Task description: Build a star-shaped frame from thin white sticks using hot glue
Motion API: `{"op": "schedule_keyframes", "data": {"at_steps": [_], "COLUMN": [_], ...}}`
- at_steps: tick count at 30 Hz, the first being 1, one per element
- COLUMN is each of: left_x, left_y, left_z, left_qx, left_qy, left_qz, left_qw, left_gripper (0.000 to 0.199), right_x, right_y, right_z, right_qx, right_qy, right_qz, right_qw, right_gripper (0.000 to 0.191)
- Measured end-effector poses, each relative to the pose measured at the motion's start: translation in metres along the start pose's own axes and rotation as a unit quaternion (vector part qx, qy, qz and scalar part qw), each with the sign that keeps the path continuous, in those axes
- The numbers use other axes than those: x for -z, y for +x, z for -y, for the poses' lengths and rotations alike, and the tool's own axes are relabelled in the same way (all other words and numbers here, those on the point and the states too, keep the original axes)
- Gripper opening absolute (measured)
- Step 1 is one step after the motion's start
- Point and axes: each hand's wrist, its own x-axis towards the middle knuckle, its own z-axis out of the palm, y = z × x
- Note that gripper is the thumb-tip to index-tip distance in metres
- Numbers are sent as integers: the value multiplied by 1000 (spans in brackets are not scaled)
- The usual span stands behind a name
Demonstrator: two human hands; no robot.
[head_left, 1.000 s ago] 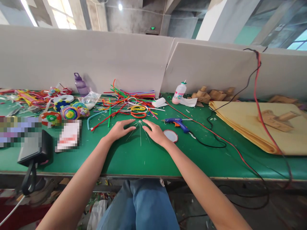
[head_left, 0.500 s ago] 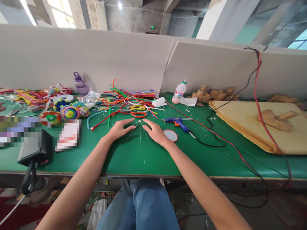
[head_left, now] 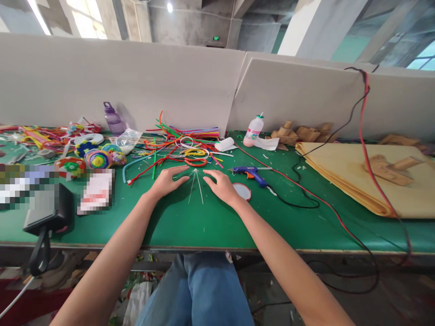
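Between my hands is a small frame of thin pale sticks (head_left: pixel 200 192) that spread from a white hub (head_left: pixel 195 170). Two of its sticks show clearly, pointing towards me; the others are too fine or hidden to make out. On its left side my left hand (head_left: pixel 167 182) has its fingers stretched out and the thumb apart. My right hand (head_left: pixel 220 185) is on the other side, also with straight fingers and a separate thumb. Neither hand visibly grips the frame. Just beyond the hub lies a red-orange pipe-cleaner ring (head_left: pixel 195 164).
A blue glue gun (head_left: pixel 249 173) and a round white disc (head_left: pixel 243 191) lie right of my hand. Behind are bundled pipe cleaners (head_left: pixel 190 131), a purple bottle (head_left: pixel 113 120) and a drink bottle (head_left: pixel 254 131). Yellow folded material (head_left: pixel 350 176) lies right; a black box (head_left: pixel 50 210) stands left.
The stick frame has turned and shifted slightly left, its sticks now at different angles. My hands remain on either side of it, a little farther apart at the fingertips.
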Motion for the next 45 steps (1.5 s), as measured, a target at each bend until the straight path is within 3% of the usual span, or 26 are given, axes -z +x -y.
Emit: {"op": "schedule_keyframes", "data": {"at_steps": [14,19,27,37,42,45], "left_x": [-2,3,3,1,3,2], "left_y": [3,2,1,2,3,4], "left_z": [3,-5,-9,-2,-11,-16], "left_qx": [25,25,-12,-13,-38,-70], "left_qy": [25,19,-4,6,23,56], "left_qz": [-48,-43,12,-27,-89,-88], "left_qw": [998,999,1000,1000,995,992], "left_gripper": [40,41,49,38,19,17], "right_x": [2,-1,-7,-1,2,0], "right_y": [-2,1,2,0,-1,0], "right_z": [3,-4,-9,-5,-2,-2], "right_qx": [6,-7,-33,-50,-54,-27], "right_qy": [12,-2,13,-31,-54,-38], "right_qz": [-11,-64,20,-10,-57,-72], "right_qw": [1000,998,999,998,995,996], "right_gripper": [22,30,45,38,27,25]}}
